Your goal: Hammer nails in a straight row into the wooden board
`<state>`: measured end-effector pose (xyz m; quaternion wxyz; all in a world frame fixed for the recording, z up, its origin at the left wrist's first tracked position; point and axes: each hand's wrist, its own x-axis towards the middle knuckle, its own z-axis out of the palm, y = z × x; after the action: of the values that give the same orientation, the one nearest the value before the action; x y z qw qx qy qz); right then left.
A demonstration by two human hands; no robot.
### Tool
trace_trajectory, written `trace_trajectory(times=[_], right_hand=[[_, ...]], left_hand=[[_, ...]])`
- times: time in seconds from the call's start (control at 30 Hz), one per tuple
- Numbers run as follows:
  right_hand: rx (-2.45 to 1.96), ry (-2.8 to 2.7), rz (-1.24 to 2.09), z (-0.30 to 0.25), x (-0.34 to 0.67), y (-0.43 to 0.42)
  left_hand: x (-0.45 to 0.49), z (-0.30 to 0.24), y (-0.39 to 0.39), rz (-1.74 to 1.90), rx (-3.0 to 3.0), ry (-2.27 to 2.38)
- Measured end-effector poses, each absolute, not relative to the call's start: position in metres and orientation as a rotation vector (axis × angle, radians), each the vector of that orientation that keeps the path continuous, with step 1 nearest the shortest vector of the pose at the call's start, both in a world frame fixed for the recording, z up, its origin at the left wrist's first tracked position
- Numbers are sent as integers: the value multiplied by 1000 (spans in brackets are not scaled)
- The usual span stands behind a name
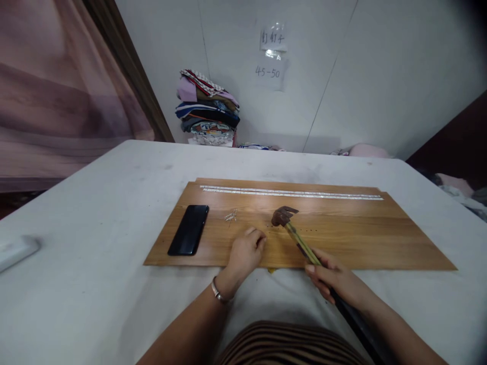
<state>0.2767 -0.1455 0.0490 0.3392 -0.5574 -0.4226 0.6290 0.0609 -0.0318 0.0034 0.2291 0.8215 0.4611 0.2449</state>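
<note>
Phone (188, 230) lies flat on wooden board (365, 238), left of left hand (246, 250); nails (231, 216) in loose pile, just beyond same hand. Left fingers curl in low at board, can't tell if anything's pinched there. Hammer (302, 245) slants forward and left from right hand (335, 278), head (281, 216) near row of dark specks (311, 230)! Right fingers wrap right round handle, holding on.

Left hand (246, 250) is curled; right hand (337, 278) clenched.
</note>
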Motion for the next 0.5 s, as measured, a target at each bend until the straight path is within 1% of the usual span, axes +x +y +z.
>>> trace_trajectory(times=[0.13, 0.33, 0.5], right_hand=[[-1447, -1096, 1667, 45, 275, -141], [-1456, -1082, 1691, 39, 277, -138], [-1478, -1075, 1683, 46, 279, -140]], left_hand=[[57, 4, -30, 668, 2205, 1316], [59, 2, -31, 632, 2285, 1298], [60, 3, -32, 610, 2343, 1290]])
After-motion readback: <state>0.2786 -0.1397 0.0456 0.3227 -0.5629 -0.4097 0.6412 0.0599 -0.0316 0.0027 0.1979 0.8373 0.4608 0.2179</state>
